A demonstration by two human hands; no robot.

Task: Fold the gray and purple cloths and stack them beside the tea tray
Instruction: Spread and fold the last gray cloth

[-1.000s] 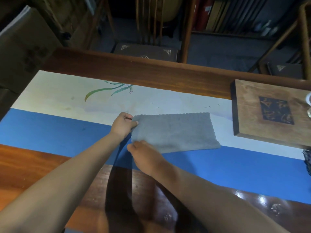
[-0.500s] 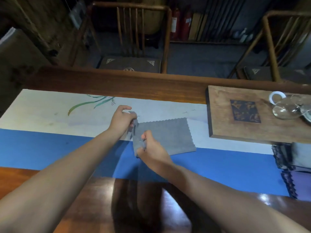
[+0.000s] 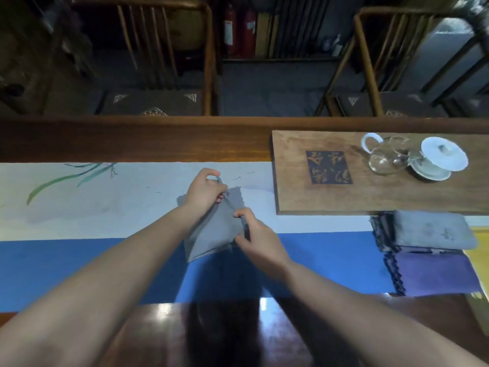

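Note:
A gray cloth (image 3: 214, 231) hangs folded between my two hands, lifted off the table runner (image 3: 79, 207). My left hand (image 3: 203, 190) pinches its upper edge; my right hand (image 3: 255, 241) pinches the edge nearer to me. The wooden tea tray (image 3: 344, 192) lies to the right. In front of the tray, a folded gray cloth (image 3: 434, 230) rests on a dark lace-edged stack, with a purple cloth (image 3: 436, 274) lying flat just below it.
A glass pitcher (image 3: 383, 157) and a white lidded cup (image 3: 439, 160) stand on the tray. Two wooden chairs (image 3: 158, 75) stand beyond the table's far edge. A yellow item (image 3: 480, 258) shows at the right border. The glossy table front (image 3: 225, 335) is near me.
The gray cloth lay flat with both hands at its left edge; now it is lifted and folded narrower between the hands. The view has shifted up and right, showing the cloth stack.

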